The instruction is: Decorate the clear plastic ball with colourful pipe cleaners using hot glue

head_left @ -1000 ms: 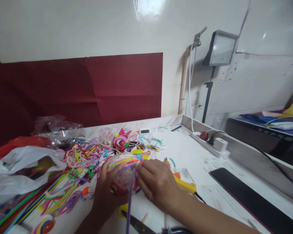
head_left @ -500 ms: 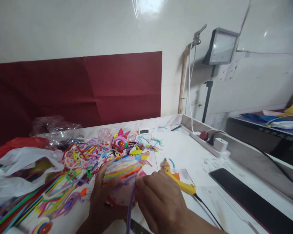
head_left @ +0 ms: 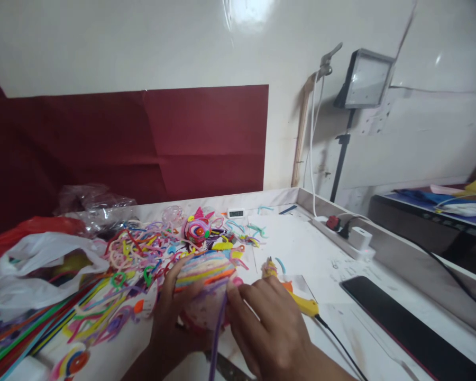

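Observation:
My left hand is wrapped around the left side of a round craft piece, its upper part covered in bands of blue, yellow and orange pipe cleaner. The lower part is pale and bare. A purple pipe cleaner runs along the edge of the bands and hangs down in front. At the piece's right side, my right hand pinches this strand between thumb and forefinger. Just beyond my right hand lies a yellow hot glue gun, partly hidden by it. A dark flat blade-like tool lies below the piece.
Loose pipe cleaners and a white plastic bag cover the left. A pink fish-like craft piece and a small digital display stand behind. On the right are a black phone and a power strip.
The camera view has shifted slightly, so everything appears a little further right. Both hands keep their hold on the craft piece and the purple pipe cleaner.

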A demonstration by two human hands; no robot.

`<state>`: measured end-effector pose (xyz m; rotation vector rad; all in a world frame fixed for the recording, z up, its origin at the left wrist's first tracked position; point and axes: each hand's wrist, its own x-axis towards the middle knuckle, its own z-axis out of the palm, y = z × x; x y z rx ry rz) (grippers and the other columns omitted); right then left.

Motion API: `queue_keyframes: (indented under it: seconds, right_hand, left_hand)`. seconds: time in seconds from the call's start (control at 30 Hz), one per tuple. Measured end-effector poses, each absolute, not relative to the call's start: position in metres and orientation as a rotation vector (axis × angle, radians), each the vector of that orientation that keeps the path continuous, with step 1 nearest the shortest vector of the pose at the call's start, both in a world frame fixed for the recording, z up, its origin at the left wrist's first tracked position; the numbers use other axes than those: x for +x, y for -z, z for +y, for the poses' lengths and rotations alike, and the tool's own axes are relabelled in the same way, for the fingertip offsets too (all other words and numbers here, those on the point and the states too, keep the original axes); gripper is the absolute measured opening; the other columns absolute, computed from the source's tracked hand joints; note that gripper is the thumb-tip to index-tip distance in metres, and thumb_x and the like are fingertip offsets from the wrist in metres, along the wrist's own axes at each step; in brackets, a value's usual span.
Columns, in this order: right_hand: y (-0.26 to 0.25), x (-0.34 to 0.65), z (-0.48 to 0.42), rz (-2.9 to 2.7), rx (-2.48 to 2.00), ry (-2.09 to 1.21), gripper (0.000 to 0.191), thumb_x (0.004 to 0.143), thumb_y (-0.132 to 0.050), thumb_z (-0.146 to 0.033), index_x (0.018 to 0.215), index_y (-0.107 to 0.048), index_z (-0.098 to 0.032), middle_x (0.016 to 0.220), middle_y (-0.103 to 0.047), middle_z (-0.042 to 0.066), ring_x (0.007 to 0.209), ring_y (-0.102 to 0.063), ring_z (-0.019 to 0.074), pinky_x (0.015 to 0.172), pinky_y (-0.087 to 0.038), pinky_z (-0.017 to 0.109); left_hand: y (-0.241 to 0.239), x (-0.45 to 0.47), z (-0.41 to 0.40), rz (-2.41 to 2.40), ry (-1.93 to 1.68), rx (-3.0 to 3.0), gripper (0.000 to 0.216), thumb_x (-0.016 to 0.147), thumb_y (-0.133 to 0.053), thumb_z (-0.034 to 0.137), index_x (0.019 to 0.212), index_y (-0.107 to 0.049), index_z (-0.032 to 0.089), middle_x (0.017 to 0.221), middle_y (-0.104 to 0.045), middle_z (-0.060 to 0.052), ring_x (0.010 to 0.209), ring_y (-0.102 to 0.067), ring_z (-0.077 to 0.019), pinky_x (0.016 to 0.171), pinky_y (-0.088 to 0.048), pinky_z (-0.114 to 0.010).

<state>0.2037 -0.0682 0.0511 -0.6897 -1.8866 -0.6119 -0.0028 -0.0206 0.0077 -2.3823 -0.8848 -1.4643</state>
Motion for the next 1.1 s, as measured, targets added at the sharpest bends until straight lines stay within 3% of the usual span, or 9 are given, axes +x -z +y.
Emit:
queue_keyframes:
  seconds: [0.4, 0.67, 0.87, 1.0, 1.1]
  right_hand:
    - [-0.048, 0.222, -0.055, -2.041, -0.624, 0.59, 0.023, 0.092, -0.052, -0.007, 0.112, -0.062, -0.005, 0.109, -0.069, 0.021, 0.097, -0.062, 0.0297, 0.075, -0.052, 0.044]
    - [-0.039, 0.227, -0.053, -2.106, -0.611, 0.595, 0.025, 0.095, -0.046, -0.008, 0.11, -0.064, -0.003, 0.108, -0.071, 0.022, 0.099, -0.066, 0.0291, 0.079, -0.056, 0.043]
    - [-0.037, 0.222, -0.052, -2.105, -0.7, 0.562, 0.024, 0.094, -0.048, -0.01, 0.112, -0.064, -0.007, 0.108, -0.072, 0.021, 0.096, -0.068, 0.0282, 0.079, -0.059, 0.045]
    - [-0.039, 0.217, -0.05, -2.113, -0.782, 0.49, 0.023, 0.094, -0.049, -0.013, 0.113, -0.063, -0.009, 0.107, -0.072, 0.019, 0.098, -0.068, 0.0278, 0.083, -0.06, 0.046]
    - [-0.042, 0.216, -0.049, -2.146, -0.826, 0.4, 0.022, 0.095, -0.047, -0.013, 0.109, -0.063, -0.01, 0.105, -0.072, 0.017, 0.098, -0.068, 0.0264, 0.083, -0.06, 0.043]
  left_hand:
    - [-0.007, 0.01, -0.022, -0.975, 1.514, -2.456, 0.084, 0.056, -0.081, 0.021, 0.131, -0.043, 0.03, 0.148, -0.035, -0.011, 0.126, -0.053, -0.0358, 0.1, -0.052, -0.047]
    - [0.004, 0.011, -0.02, -1.064, 1.559, -2.507, 0.085, 0.052, -0.083, 0.02, 0.13, -0.05, 0.031, 0.152, -0.033, -0.01, 0.126, -0.055, -0.0363, 0.102, -0.051, -0.046]
    - [-0.004, 0.012, -0.019, -1.093, 1.523, -2.542, 0.081, 0.05, -0.082, 0.016, 0.127, -0.056, 0.025, 0.141, -0.047, -0.013, 0.123, -0.058, -0.0359, 0.103, -0.051, -0.045]
    - [-0.012, 0.011, -0.017, -1.144, 1.534, -2.637, 0.071, 0.058, -0.083, 0.024, 0.125, -0.06, 0.023, 0.13, -0.058, -0.012, 0.122, -0.059, -0.0328, 0.105, -0.049, -0.047]
    - [-0.017, 0.008, -0.014, -1.221, 1.537, -2.726, 0.072, 0.06, -0.084, 0.029, 0.128, -0.06, 0.023, 0.133, -0.059, -0.012, 0.125, -0.056, -0.0327, 0.108, -0.046, -0.048]
